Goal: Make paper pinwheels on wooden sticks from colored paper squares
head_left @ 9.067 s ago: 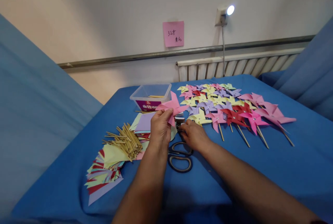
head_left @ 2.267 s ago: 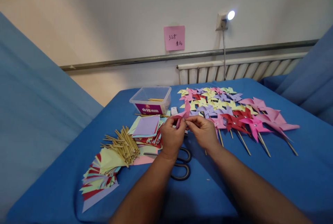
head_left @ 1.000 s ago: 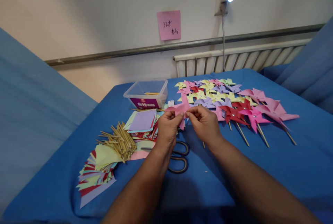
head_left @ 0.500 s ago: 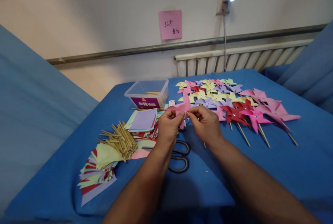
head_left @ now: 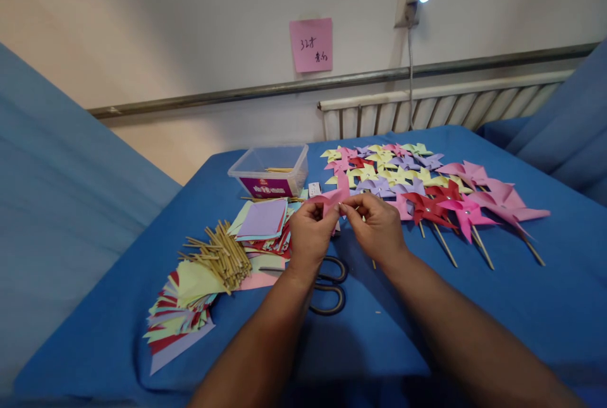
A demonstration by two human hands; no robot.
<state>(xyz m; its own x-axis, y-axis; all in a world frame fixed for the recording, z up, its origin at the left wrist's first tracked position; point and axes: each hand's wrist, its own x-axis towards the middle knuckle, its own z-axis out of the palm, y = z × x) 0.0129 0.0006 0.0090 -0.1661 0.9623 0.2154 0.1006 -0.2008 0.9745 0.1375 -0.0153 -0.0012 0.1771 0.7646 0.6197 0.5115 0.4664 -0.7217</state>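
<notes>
My left hand [head_left: 310, 236] and my right hand [head_left: 377, 226] meet above the blue table, both pinching a folded pink paper pinwheel [head_left: 332, 198] held between the fingertips. The pinwheel's centre is hidden by my fingers. A thin wooden stick [head_left: 373, 263] pokes out under my right hand. Black-handled scissors [head_left: 328, 284] lie on the cloth just below my wrists.
Finished pinwheels on sticks [head_left: 417, 190] cover the right half of the blue table [head_left: 474, 307]. Left of my hands lie a stack of coloured paper squares [head_left: 263, 221], a bundle of wooden sticks [head_left: 222, 256] and fanned paper [head_left: 183, 313]. A clear plastic box [head_left: 270, 171] stands behind.
My hands stay together on the pink pinwheel, with the paper folded tighter and lower between the fingers than a second ago. Earlier, my left hand held it open alone.
</notes>
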